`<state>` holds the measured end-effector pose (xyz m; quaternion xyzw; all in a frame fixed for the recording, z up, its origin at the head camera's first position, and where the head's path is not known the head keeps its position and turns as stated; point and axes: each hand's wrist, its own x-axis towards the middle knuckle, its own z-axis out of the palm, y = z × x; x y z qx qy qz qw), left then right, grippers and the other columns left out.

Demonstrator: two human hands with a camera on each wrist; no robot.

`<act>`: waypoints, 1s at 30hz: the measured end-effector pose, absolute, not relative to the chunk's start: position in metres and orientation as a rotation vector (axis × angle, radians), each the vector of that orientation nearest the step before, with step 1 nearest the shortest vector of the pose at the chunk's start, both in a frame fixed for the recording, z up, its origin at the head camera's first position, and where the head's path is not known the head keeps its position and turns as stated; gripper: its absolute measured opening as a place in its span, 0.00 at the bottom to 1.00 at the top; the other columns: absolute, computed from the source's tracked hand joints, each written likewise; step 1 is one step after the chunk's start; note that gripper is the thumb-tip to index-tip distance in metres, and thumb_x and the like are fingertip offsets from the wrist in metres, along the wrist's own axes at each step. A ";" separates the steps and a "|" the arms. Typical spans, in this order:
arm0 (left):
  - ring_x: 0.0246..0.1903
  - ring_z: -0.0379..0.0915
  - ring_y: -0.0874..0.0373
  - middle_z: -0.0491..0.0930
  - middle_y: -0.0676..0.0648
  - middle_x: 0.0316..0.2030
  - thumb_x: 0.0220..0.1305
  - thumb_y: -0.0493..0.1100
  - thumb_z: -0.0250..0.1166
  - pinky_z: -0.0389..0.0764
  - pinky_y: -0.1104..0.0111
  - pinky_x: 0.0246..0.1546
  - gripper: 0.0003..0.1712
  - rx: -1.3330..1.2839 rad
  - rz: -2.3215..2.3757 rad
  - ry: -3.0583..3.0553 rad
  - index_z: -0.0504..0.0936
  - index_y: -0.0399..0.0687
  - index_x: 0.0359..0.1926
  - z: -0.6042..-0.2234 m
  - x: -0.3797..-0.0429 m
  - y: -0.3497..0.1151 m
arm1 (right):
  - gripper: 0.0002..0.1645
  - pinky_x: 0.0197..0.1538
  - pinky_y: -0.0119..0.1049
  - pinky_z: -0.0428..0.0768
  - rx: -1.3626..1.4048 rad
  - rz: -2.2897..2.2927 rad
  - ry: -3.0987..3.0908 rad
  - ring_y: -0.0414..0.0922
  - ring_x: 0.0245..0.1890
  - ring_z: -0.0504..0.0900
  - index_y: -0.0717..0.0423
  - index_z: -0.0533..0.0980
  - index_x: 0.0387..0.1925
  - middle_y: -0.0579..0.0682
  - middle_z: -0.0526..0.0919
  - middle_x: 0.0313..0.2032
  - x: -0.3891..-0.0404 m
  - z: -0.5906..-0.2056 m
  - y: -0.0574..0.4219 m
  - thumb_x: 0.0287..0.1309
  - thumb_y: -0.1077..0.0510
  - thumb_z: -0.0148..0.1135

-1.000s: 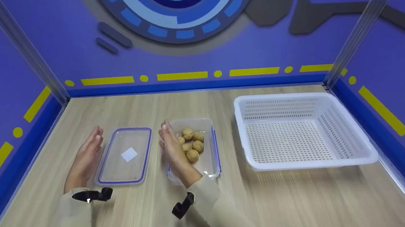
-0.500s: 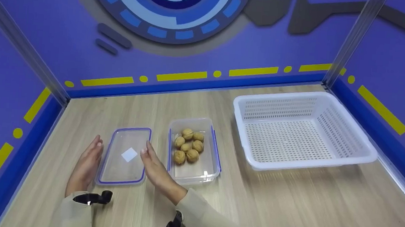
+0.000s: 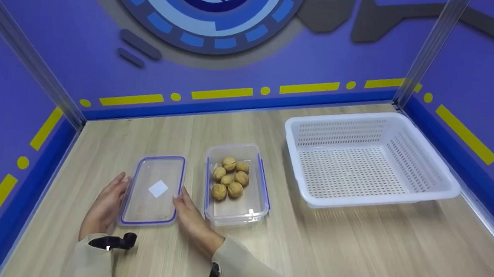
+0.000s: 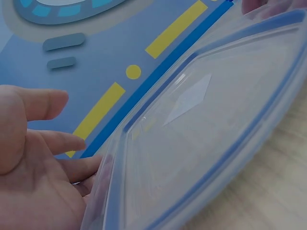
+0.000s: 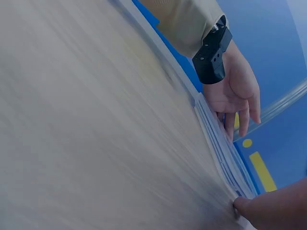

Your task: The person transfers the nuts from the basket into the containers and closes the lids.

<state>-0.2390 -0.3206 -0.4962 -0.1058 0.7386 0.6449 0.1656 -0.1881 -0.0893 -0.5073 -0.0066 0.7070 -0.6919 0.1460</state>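
A clear plastic lid [image 3: 146, 209] with a blue-purple seal and a white diamond label [image 3: 158, 188] lies on the table between my hands. My left hand [image 3: 103, 209] is along its left edge. In the left wrist view that hand's fingers [image 4: 79, 165] are loosely extended, some of them behind the lid's rim, with the thumb raised. At the lid's right edge is my right hand [image 3: 195, 226]; its thumb [image 5: 242, 206] is right at the rim in the right wrist view. Beside it stands a clear food container [image 3: 264, 185] holding several walnuts [image 3: 234, 190].
A white perforated plastic basket [image 3: 377, 199] stands at the right, with its holed floor showing. Blue-purple printed walls [image 3: 216, 75] enclose the wooden table [image 3: 352, 250] at the back and sides.
My right hand has moved left from over the walnut container to the lid's right edge, uncovering the walnuts. My left hand has shifted slightly toward the lid's left edge.
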 end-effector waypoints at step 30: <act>0.55 0.67 0.62 0.60 0.36 0.68 0.75 0.49 0.45 0.72 0.74 0.51 0.33 -0.336 1.692 2.286 0.52 0.36 0.73 -0.496 -0.235 -0.333 | 0.35 0.55 0.41 0.80 0.174 -2.306 1.657 0.54 0.54 0.77 0.74 0.57 0.67 0.67 0.68 0.63 -0.194 -0.504 -0.093 0.59 0.65 0.52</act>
